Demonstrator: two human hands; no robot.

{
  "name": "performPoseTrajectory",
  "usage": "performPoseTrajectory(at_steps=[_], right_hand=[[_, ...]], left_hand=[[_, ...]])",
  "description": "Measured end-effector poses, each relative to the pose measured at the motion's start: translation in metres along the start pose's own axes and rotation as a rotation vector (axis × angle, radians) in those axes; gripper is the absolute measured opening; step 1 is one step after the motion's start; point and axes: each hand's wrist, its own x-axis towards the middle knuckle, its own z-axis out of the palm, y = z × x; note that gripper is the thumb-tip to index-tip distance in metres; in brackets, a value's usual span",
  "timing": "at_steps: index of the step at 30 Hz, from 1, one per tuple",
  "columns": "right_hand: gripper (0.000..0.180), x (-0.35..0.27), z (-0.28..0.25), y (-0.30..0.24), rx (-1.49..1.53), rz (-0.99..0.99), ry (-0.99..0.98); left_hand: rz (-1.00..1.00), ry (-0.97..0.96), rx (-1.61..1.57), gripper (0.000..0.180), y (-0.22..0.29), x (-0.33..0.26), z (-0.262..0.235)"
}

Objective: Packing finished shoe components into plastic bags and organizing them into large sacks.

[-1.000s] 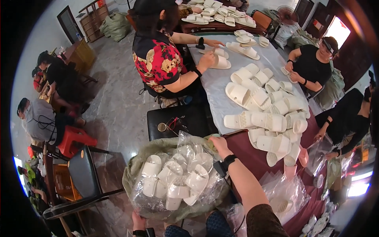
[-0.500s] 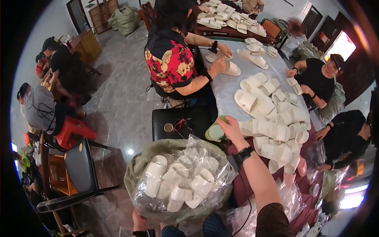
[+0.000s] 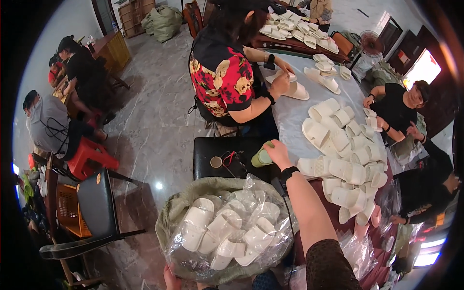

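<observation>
— Where's your right hand?

— My right hand (image 3: 278, 149) is stretched out ahead of me, fingers wrapped round a green cup (image 3: 261, 157). The cup hangs over the near right corner of the black stool (image 3: 212, 147), just beside the desk (image 3: 295, 116).

— And on the stool itself?

— A small round tin (image 3: 215, 162) and a red-handled tool (image 3: 229, 158), just left of the cup. I wear a black watch (image 3: 288, 172) on that wrist.

— Your left hand?

— Only a bit of my left hand (image 3: 170, 276) shows at the bottom edge, touching the underside of the sack (image 3: 180, 212). I cannot tell how its fingers are set.

— What's in the sack?

— White slippers (image 3: 227, 232) under a clear plastic bag (image 3: 251, 186), piled up right in front of me, between my arms.

— And the desk?

— A heap of the same white slippers lies along its right half (image 3: 345, 145). A person in a red flowered shirt (image 3: 222, 79) sits past the stool with both hands on one slipper (image 3: 290, 87). Another person in black (image 3: 396, 108) sits at the far right side.

— Anything to the left?

— A black chair (image 3: 94, 203) near me, a red stool (image 3: 87, 154) beyond it, and two people seated low on the floor side.
</observation>
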Motion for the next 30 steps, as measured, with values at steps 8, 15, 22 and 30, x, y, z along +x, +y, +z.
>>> performPoseTrajectory(at_steps=[8, 15, 22, 30], right_hand=[[0.032, 0.014, 0.019, -0.031, 0.004, -0.037, -0.037], [0.039, 0.014, 0.026, -0.001, 0.011, -0.167, -0.119], [0.043, 0.002, 0.020, 0.005, 0.132, -0.119, -0.291], [0.044, -0.055, -0.004, -0.007, -0.010, -0.265, -0.122]], left_hand=[[0.111, 0.052, -0.135, 0.030, -0.022, 0.019, -0.021], [0.008, 0.107, 0.068, 0.043, -0.013, 0.005, 0.003], [0.102, 0.059, -0.112, 0.026, -0.027, 0.016, -0.012], [0.138, 0.028, -0.135, 0.036, -0.012, 0.006, 0.000]])
